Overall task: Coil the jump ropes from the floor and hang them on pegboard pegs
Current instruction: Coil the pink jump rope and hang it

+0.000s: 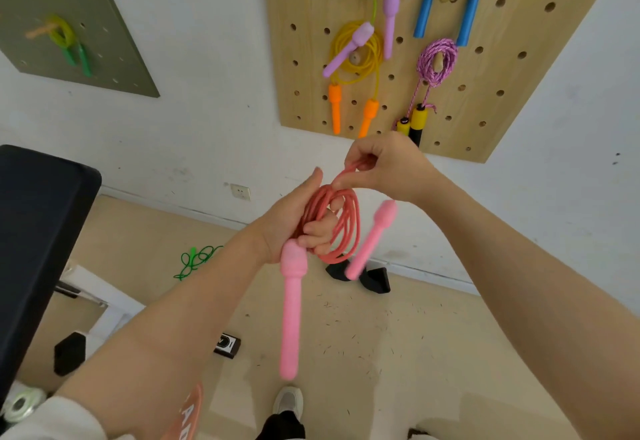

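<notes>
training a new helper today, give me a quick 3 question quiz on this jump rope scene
1. True or false: the left hand holds the coiled pink rope.
2. Which rope lies on the floor? A) green rope B) purple one C) orange one
3. What does the right hand pinch?

Key: 1 true. 2 A. 3 a strand of the pink rope, above the coil; both pink handles hang down, and the wooden pegboard already carries several ropes.
</notes>
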A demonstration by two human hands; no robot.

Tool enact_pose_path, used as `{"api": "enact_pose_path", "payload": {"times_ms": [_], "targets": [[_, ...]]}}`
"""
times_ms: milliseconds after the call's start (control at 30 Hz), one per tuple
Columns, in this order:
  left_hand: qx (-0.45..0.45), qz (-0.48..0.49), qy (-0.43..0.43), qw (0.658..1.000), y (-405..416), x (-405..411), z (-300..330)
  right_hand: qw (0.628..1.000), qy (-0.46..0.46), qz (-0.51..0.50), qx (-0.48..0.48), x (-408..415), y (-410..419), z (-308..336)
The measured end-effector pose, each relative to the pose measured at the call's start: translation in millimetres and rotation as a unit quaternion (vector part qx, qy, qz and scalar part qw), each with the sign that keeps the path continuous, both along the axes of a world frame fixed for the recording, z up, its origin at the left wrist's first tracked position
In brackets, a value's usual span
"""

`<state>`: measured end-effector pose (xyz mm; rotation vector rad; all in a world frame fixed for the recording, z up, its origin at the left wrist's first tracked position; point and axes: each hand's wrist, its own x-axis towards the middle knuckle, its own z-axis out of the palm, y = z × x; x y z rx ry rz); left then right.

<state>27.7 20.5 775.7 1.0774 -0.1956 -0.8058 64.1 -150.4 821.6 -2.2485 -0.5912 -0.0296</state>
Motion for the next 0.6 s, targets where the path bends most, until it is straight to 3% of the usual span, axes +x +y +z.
{"api": "enact_pose_path", "payload": {"times_ms": [133, 233, 367, 467, 600], "targets": [[-0.044, -0.026, -0.032, 0.998, -1, -13, 6, 0.984, 0.131, 0.05, 0.107, -14, -3, -8], [-0.054, 0.054, -0.058, 0.995, -9, -26, 4, 0.943, 0.265, 0.107, 0.172, -27, 3, -19], [-0.147, 0.203, -0.011, 0.968, -8, -36, 1, 0.916, 0.332, 0.1, 0.203, -37, -1, -35], [-0.055, 0.284, -0.018, 0.957, -10, -45, -4, 0.887, 0.393, 0.124, 0.209, -42, -6, -41], [0.089, 0.296, -0.016, 0.951, -16, -53, -12, 0.926, 0.35, 0.089, 0.112, -43, -15, -47]]}}
